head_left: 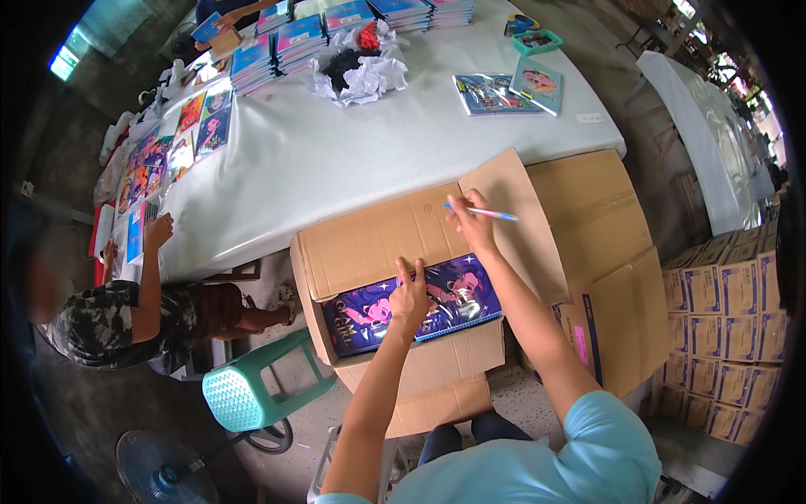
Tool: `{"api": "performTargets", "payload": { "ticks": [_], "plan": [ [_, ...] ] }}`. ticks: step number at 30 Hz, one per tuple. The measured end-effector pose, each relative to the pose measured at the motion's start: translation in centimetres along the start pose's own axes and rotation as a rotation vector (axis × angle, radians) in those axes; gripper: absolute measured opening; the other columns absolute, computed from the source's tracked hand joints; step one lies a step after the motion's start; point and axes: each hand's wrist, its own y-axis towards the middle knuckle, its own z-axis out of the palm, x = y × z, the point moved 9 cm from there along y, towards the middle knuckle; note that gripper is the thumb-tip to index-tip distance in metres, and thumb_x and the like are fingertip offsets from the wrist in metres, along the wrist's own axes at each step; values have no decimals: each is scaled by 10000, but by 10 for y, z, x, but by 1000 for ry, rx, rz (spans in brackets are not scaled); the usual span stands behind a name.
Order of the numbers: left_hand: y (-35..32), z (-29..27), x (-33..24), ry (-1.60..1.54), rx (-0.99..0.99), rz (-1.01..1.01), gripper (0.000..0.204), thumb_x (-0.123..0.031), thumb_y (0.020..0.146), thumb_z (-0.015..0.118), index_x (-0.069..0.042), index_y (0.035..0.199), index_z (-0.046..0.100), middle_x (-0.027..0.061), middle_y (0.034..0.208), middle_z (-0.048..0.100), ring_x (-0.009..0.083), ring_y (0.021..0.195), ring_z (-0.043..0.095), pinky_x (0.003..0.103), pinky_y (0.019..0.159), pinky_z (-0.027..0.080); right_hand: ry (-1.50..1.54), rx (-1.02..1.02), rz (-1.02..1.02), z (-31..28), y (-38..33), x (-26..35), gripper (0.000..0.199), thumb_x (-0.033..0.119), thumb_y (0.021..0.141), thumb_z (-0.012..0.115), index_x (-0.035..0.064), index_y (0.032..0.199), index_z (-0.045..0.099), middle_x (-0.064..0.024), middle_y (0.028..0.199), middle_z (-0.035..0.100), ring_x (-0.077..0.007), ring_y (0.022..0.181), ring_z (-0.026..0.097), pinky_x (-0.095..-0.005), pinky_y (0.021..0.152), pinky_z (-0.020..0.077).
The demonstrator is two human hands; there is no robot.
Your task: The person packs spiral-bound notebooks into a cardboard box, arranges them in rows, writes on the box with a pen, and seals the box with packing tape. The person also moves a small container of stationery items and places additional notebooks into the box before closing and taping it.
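Observation:
My right hand (472, 222) grips a slim pen (502, 216) with a white, blue and reddish body, held above the carton's far flap. Below it, an open cardboard carton (357, 252) holds purple notebooks with pink cartoon covers, a left notebook (354, 326) and a right notebook (472, 290) lying side by side. My left hand (409, 298) rests over the notebooks where the two meet. Its two stretched fingers reach onto the lower edge of the far flap, and nothing is in its grasp. A small reddish mark (428, 207) shows on that flap.
A second carton (596, 218) stands to the right, with stacked boxes (722, 315) beyond. Notebook piles (300, 35) and crumpled paper (369, 80) lie on the white table (336, 160). A green stool (243, 391), a fan (164, 470) and a co-worker (109, 323) are at left.

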Motion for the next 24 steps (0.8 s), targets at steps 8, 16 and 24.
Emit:
{"api": "performTargets", "payload": {
  "ticks": [8, 16, 24],
  "plan": [
    [3, 10, 4, -16, 18, -18, 1025, -299, 607, 823, -112, 1422, 231, 369, 1419, 118, 374, 798, 658, 381, 604, 559, -451, -114, -393, 13, 51, -56, 391, 163, 819, 684, 26, 615, 379, -22, 523, 366, -115, 511, 338, -310, 470, 316],
    [4, 11, 4, -60, 43, 11, 986, -227, 651, 787, -63, 1429, 205, 398, 1408, 82, 348, 748, 667, 354, 578, 554, -421, -141, -328, 18, 53, -61, 356, 102, 808, 675, 10, 609, 394, -78, 500, 424, -159, 443, 371, -317, 448, 351],
    [13, 6, -4, -66, 122, -67, 913, -110, 650, 752, 40, 1388, 235, 467, 1341, 132, 382, 751, 661, 345, 579, 557, -526, -73, -481, 25, 54, -66, 334, 39, 789, 658, 1, 610, 378, -81, 479, 395, -148, 436, 332, -320, 434, 318]
  ]
}}
